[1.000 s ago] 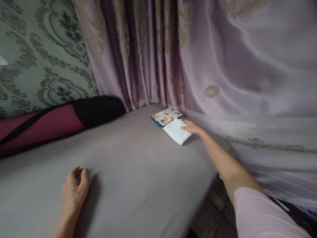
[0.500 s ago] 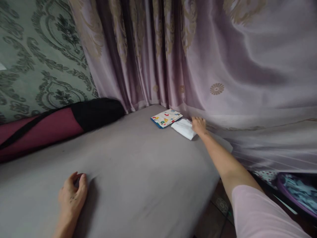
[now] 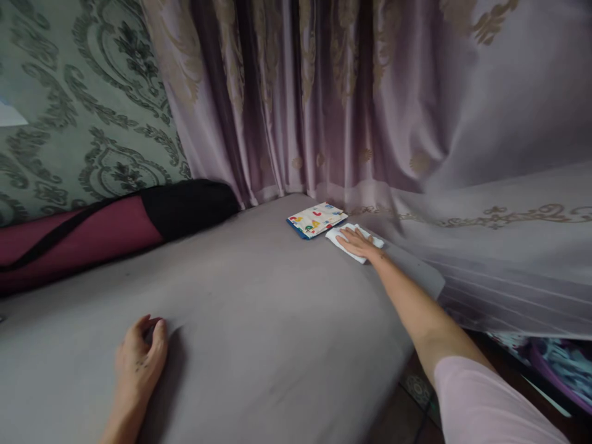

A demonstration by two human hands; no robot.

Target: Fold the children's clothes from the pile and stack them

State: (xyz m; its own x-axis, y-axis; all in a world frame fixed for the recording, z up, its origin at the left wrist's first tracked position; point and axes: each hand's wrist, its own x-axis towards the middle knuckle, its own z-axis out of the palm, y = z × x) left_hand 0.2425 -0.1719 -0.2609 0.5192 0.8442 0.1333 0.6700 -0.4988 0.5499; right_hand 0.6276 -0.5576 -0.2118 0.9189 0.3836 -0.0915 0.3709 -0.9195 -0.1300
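Firstly, mauve curtain [image 3: 407, 92], satin-like, hanging in deep folds. Then grey bed [image 3: 240, 320], smooth, round-cornered; greenish wall [image 3: 106, 58] with dark scroll pattern; long fabric bag [image 3: 111, 228], maroon and black. On the bed's far right part, folded packet [image 3: 317, 218] with bright print; just beside, white cloth [image 3: 377, 242], soft-looking. Right arm [image 3: 419, 308] stretched well forward; left hand [image 3: 142, 354] released, half curled, thumb toward fingers, cannot tell if touching the bed; right hand [image 3: 357, 242] palm down upon the cloth, fingers spread, not clenched.

On the grey bed [image 3: 231, 327] lie a white cloth [image 3: 377, 242], patterned folded cloth [image 3: 317, 219], maroon-black bag [image 3: 106, 225]
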